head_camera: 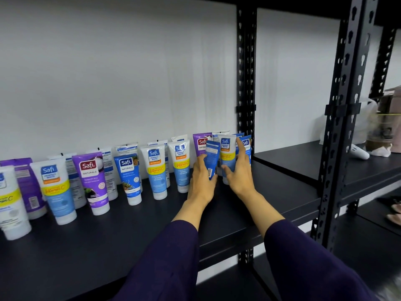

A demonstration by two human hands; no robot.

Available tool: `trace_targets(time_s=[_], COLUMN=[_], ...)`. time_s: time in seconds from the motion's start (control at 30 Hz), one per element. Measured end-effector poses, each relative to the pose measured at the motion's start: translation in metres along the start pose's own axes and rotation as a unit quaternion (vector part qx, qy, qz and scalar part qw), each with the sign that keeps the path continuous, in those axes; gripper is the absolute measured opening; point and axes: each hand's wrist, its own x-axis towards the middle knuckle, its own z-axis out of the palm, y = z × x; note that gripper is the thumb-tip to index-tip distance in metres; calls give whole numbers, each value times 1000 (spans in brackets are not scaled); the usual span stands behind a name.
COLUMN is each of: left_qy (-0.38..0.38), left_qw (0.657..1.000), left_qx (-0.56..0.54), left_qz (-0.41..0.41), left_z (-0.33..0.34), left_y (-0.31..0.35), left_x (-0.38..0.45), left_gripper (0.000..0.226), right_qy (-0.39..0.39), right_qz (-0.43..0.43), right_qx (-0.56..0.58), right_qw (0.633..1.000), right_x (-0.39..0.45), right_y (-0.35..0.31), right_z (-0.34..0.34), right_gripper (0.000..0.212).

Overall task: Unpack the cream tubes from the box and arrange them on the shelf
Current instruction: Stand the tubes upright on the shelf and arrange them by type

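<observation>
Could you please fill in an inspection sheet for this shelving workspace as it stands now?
Surface: black metal shelf, bare at the front.
Job's things: upright Safi cream tubes in rows along the white wall; no box seen.
Clutter: white plastic bag on the neighbouring shelf.
Grippers: left hand grips a blue tube showing its barcode; right hand steadies a white-and-blue tube.
Cables: nothing seen.
Surroundings: perforated black uprights.

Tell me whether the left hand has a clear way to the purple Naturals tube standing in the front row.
Probably not yet: the left hand is shut on a blue tube; the purple Naturals tube has open shelf before it.
</observation>
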Motion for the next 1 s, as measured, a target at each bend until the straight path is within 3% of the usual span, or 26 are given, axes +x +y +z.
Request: trace_targets(time_s=[0.6,1.0], left_qy=[-5,21], left_qw=[997,996], left_qx=[-65,-88], left_qz=[-52,7], left_z=[4,3], left_y=[-3,-2], left_x=[5,-1], left_gripper=[62,97], right_qy=[-9,-12], right_qz=[9,18], right_qx=[-34,-52], right_qw=[999,998], right_x=[3,2], right_y=[5,5], right_z=[0,-1], right_gripper=[105,107])
